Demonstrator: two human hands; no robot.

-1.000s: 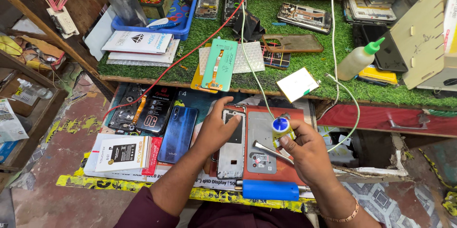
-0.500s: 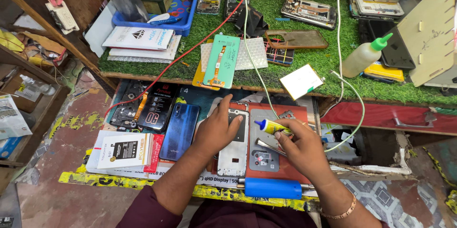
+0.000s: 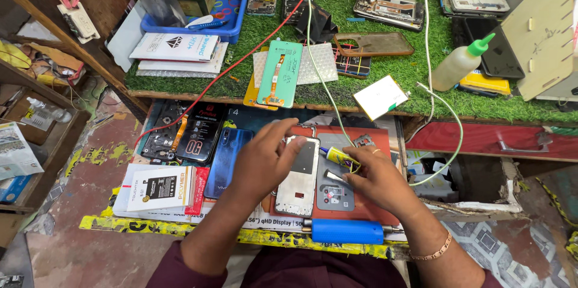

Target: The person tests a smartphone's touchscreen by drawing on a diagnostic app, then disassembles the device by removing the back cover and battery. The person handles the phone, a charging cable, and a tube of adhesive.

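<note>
An opened white phone frame [image 3: 299,176] lies on a red work mat [image 3: 367,204] in front of me. My left hand [image 3: 262,161] rests on the frame's left edge, fingers bent over its top. My right hand [image 3: 373,179] grips a small yellow glue tube [image 3: 338,156] with a blue tip, nozzle pointing left toward the frame. A metal tool [image 3: 333,175] also sticks out from under the right fingers. A grey phone part [image 3: 335,195] lies beside the frame.
A blue cylinder tool [image 3: 346,231] lies at the mat's near edge. Phones [image 3: 226,155] and boxed screens [image 3: 159,187] sit left. On the green turf shelf [image 3: 415,71] are a teal display panel [image 3: 280,73], a green-capped squeeze bottle [image 3: 460,63], a blue tray [image 3: 208,20] and wires.
My right hand has turned the glue tube from cap-up to lying sideways and brought it down toward the phone frame. The left hand stays on the frame.
</note>
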